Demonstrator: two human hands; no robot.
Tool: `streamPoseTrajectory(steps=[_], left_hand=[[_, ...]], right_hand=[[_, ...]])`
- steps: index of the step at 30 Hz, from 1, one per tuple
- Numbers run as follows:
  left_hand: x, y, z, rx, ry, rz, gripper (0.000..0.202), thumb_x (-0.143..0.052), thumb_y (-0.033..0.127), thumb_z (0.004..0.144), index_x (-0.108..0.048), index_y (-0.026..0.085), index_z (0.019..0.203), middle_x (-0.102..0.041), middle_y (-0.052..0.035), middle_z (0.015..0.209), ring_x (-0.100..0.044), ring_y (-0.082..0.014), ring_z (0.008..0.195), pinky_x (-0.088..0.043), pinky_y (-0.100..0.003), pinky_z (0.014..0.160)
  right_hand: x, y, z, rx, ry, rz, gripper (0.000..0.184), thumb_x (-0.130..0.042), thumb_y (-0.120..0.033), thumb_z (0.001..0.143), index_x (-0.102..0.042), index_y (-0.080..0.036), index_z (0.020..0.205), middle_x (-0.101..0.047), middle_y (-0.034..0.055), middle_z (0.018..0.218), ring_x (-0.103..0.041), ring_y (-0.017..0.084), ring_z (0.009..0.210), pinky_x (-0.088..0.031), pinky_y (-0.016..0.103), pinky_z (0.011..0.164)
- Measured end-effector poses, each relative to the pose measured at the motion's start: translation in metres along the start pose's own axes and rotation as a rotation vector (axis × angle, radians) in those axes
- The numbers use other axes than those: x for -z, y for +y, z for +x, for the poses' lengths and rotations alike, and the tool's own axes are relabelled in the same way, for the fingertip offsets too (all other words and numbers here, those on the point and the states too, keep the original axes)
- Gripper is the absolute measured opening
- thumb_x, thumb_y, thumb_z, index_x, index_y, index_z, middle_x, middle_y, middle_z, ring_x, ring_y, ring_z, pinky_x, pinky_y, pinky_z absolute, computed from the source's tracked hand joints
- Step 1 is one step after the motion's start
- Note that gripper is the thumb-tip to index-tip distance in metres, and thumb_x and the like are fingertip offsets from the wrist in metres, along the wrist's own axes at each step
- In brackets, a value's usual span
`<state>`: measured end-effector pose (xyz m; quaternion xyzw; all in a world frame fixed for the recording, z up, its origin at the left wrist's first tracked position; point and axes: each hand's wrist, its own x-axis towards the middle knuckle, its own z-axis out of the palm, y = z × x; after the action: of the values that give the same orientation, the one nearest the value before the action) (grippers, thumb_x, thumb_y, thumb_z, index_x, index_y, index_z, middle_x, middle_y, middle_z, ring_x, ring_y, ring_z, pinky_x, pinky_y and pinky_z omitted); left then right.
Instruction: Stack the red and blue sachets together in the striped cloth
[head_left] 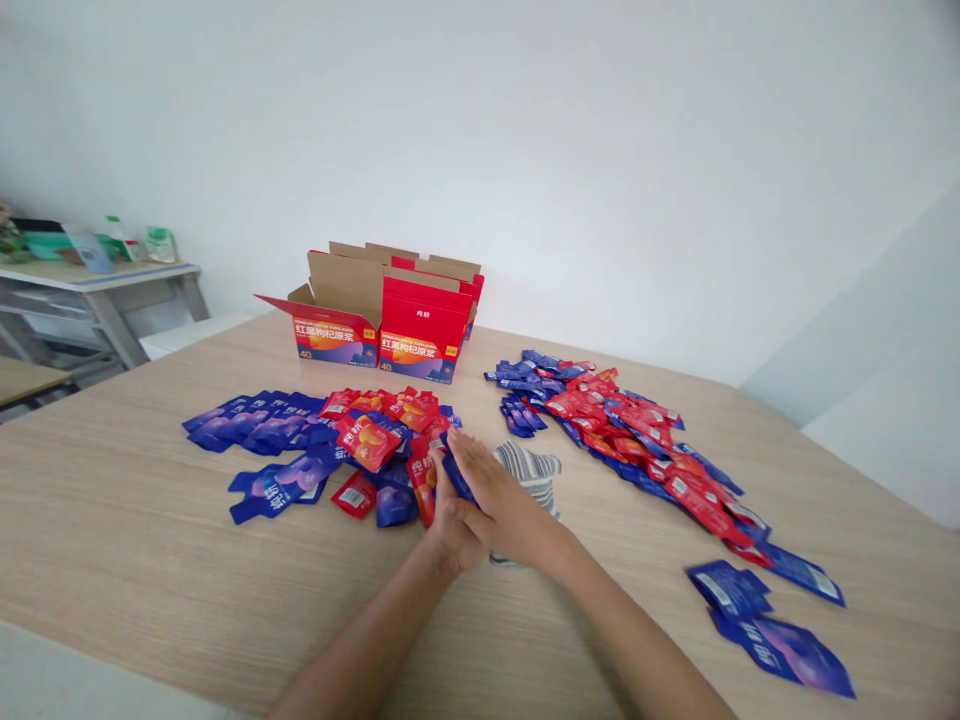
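Note:
My left hand (pixel 448 528) and my right hand (pixel 504 503) meet at the middle of the wooden table (pixel 150 540). Between them is a dark blue sachet (pixel 454 476), gripped from below by the left hand. The right hand lies over it with its fingers straight and pressed together. Just left of the hands lies a pile of red and blue sachets (pixel 360 440), with a row of blue sachets (pixel 255 420) at its far left. A striped grey-and-white cloth (pixel 534 468) lies right behind the right hand, partly hidden by it.
Two open red cardboard boxes (pixel 416 335) stand at the table's far side. A long heap of red and blue sachets (pixel 622 430) runs along the right. Two blue sachets (pixel 765 620) lie at the front right. A grey shelf table (pixel 97 280) with bottles stands at back left.

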<state>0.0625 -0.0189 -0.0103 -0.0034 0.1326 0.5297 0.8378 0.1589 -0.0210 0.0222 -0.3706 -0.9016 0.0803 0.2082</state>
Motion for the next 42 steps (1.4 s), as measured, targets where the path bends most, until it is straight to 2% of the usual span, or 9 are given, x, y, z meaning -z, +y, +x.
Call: streamPoseTrajectory(steps=[3, 8, 11, 17, 23, 27, 32, 37, 42], left_hand=[[-0.004, 0.002, 0.001, 0.072, -0.004, 0.035, 0.078, -0.03, 0.076, 0.092, -0.062, 0.02, 0.135, -0.066, -0.009, 0.137, -0.043, -0.026, 0.145, -0.031, -0.041, 0.121], [-0.013, 0.028, 0.008, 0.041, -0.116, 0.001, 0.096, -0.02, 0.085, 0.086, -0.06, 0.013, 0.136, -0.065, -0.0167, 0.135, -0.047, -0.0304, 0.141, -0.03, -0.048, 0.12], [-0.013, 0.038, 0.008, 0.039, -0.138, -0.01, 0.095, -0.018, 0.083, 0.088, -0.062, 0.012, 0.133, -0.068, -0.0179, 0.131, -0.051, -0.0309, 0.138, -0.029, -0.048, 0.12], [-0.009, 0.024, 0.002, 0.043, -0.067, 0.074, 0.085, -0.027, 0.08, 0.09, -0.069, 0.012, 0.118, -0.071, -0.0178, 0.124, -0.057, -0.0312, 0.132, -0.036, -0.047, 0.117], [-0.003, -0.004, -0.001, 0.098, 0.023, 0.179, 0.08, -0.035, 0.081, 0.086, -0.067, 0.021, 0.127, -0.069, -0.0103, 0.131, -0.05, -0.0312, 0.139, -0.039, -0.044, 0.115], [-0.006, -0.022, -0.003, 0.02, 0.161, 0.235, 0.066, -0.034, 0.073, 0.093, -0.063, 0.03, 0.133, -0.063, -0.0011, 0.141, -0.042, -0.0241, 0.145, -0.035, -0.037, 0.118], [-0.013, -0.003, -0.002, -0.038, 0.083, 0.189, 0.074, -0.029, 0.074, 0.093, -0.058, 0.024, 0.14, -0.065, -0.008, 0.137, -0.049, -0.0272, 0.14, -0.037, -0.041, 0.117], [-0.015, 0.03, 0.002, -0.033, 0.01, 0.121, 0.093, -0.019, 0.081, 0.089, -0.058, 0.012, 0.138, -0.068, -0.0188, 0.128, -0.058, -0.0326, 0.13, -0.04, -0.047, 0.114], [-0.013, 0.019, 0.001, 0.078, 0.003, 0.115, 0.083, -0.026, 0.079, 0.09, -0.066, 0.017, 0.129, -0.072, -0.0152, 0.121, -0.062, -0.0316, 0.125, -0.043, -0.048, 0.11]], right_hand=[[0.004, 0.007, 0.0, -0.016, 0.006, -0.073, 0.066, -0.044, -0.026, 0.103, -0.017, -0.012, 0.162, -0.025, 0.0176, 0.164, -0.022, 0.026, 0.154, -0.029, 0.052, 0.123], [0.012, 0.006, -0.001, 0.017, 0.054, -0.325, 0.053, -0.046, -0.02, 0.101, -0.041, -0.004, 0.151, -0.037, 0.024, 0.158, -0.028, 0.033, 0.151, -0.031, 0.055, 0.122], [0.01, 0.0, -0.003, 0.001, 0.04, -0.371, 0.051, -0.045, -0.012, 0.098, -0.046, 0.001, 0.146, -0.04, 0.0274, 0.155, -0.031, 0.035, 0.149, -0.034, 0.053, 0.122], [0.0, -0.007, 0.0, -0.042, 0.081, -0.131, 0.053, -0.037, -0.011, 0.099, -0.04, -0.008, 0.152, -0.04, 0.0195, 0.158, -0.029, 0.027, 0.151, -0.032, 0.053, 0.123], [0.005, 0.004, -0.001, -0.157, 0.144, 0.153, 0.067, -0.048, -0.039, 0.103, -0.024, -0.015, 0.16, -0.03, 0.0173, 0.163, -0.029, 0.026, 0.151, -0.031, 0.05, 0.123], [0.007, 0.012, 0.001, -0.204, 0.257, 0.227, 0.065, -0.054, -0.043, 0.1, -0.034, -0.019, 0.157, -0.038, 0.0142, 0.161, -0.036, 0.024, 0.149, -0.033, 0.046, 0.122], [0.002, 0.008, 0.004, -0.215, 0.371, 0.298, 0.051, -0.055, -0.038, 0.099, -0.048, -0.023, 0.148, -0.048, 0.0105, 0.155, -0.043, 0.022, 0.145, -0.036, 0.045, 0.12], [-0.009, 0.0, 0.005, -0.199, 0.298, 0.346, 0.041, -0.048, -0.039, 0.103, -0.058, -0.021, 0.138, -0.046, 0.011, 0.156, -0.041, 0.022, 0.146, -0.034, 0.045, 0.121], [-0.01, 0.012, 0.008, -0.213, 0.329, 0.208, 0.035, -0.042, -0.028, 0.103, -0.066, -0.022, 0.127, -0.045, 0.0103, 0.157, -0.041, 0.023, 0.146, -0.034, 0.047, 0.12]])
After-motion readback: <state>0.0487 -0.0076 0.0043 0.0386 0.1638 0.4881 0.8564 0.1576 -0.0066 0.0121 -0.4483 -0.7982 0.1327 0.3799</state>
